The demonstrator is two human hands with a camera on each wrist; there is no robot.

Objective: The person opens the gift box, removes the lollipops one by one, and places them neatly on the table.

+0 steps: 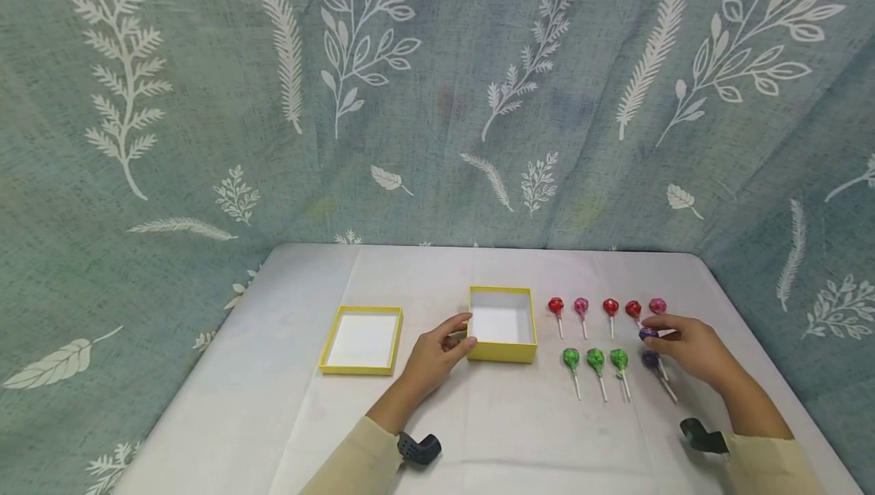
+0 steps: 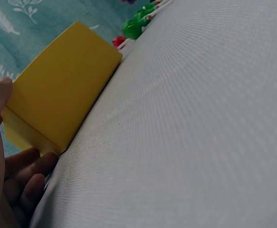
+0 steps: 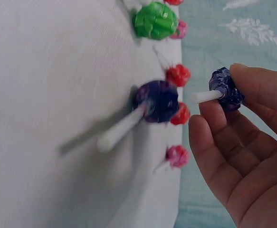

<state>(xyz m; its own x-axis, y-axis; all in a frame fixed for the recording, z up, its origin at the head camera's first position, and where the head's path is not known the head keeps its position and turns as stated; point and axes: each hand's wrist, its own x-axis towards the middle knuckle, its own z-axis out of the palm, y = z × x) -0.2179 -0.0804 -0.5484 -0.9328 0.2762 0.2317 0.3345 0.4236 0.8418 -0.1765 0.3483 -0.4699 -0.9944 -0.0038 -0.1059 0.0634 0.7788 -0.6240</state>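
Observation:
A yellow open box (image 1: 502, 352) with a white inside stands near the middle of the table. At its left side my left hand (image 1: 431, 360) holds it, thumb by the front corner and fingers along the side wall (image 2: 26, 133). To the right, my right hand (image 1: 693, 347) pinches a purple lollipop (image 3: 227, 88) by its wrapped head between thumb and fingers. In the right wrist view its white stick points left, away from the palm. Just below that hand in the head view, a second dark purple lollipop (image 1: 652, 361) lies on the cloth.
A yellow-rimmed lid (image 1: 361, 339) lies inside up, left of the box. Right of the box, red lollipops (image 1: 611, 306) and pink lollipops (image 1: 581, 305) form a back row. Three green lollipops (image 1: 595, 360) lie in front of them. A patterned curtain (image 1: 437, 100) hangs behind the table.

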